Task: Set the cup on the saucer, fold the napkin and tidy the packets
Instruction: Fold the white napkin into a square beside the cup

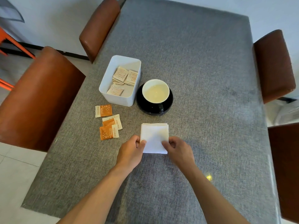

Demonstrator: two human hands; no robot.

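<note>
A white cup point(155, 91) stands on a black saucer point(153, 107) in the middle of the grey table. In front of it lies a white napkin point(154, 135), folded into a square. My left hand point(131, 151) pinches its near left edge and my right hand point(177, 149) pinches its near right edge. Three orange-and-white packets point(103, 110) point(112, 121) point(108, 132) lie loose on the cloth to the left of the napkin. A white box point(116, 96) behind them holds several pale packets point(124, 76).
Brown padded chairs stand at the left point(37, 97), back left point(98, 26) and right point(273, 65) of the table. The grey tablecloth point(202, 78) stretches far beyond the cup. The table's left edge runs close to the loose packets.
</note>
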